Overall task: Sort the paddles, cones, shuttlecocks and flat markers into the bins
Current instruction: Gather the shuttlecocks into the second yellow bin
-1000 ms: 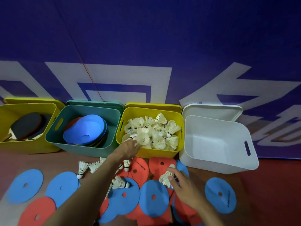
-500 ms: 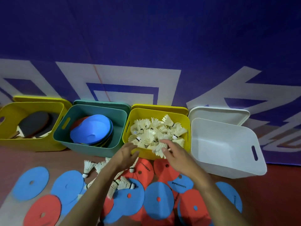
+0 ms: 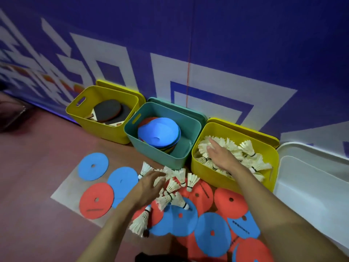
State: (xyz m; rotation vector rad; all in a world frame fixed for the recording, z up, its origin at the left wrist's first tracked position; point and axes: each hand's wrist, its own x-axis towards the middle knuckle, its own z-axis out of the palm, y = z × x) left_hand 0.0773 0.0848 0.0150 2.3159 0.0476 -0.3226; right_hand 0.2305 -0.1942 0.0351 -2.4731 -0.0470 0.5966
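Observation:
Four bins line the wall. The left yellow bin point(image 3: 83, 112) holds dark paddles point(image 3: 109, 112). Stacked blue and red cones point(image 3: 160, 133) fill the teal bin point(image 3: 194, 127). The right yellow bin point(image 3: 272, 154) is full of white shuttlecocks point(image 3: 247, 148), and my right hand point(image 3: 221, 157) lies flat over them with fingers spread and nothing in it. My left hand point(image 3: 149, 184) hovers with straight fingers over several loose shuttlecocks point(image 3: 175, 184) on the floor in front of the teal bin. Blue and red flat markers point(image 3: 212, 233) lie scattered on the floor.
A white bin point(image 3: 313, 186) stands at the far right against the wall, its inside bare as far as seen. The purple and white wall panel point(image 3: 207, 44) runs right behind the bins. Red floor point(image 3: 34, 167) stretches to the left.
The view swung left. My right hand went into the shuttlecock bin and let its shuttlecock go. My left hand drew back from the bin down to the loose shuttlecocks on the floor.

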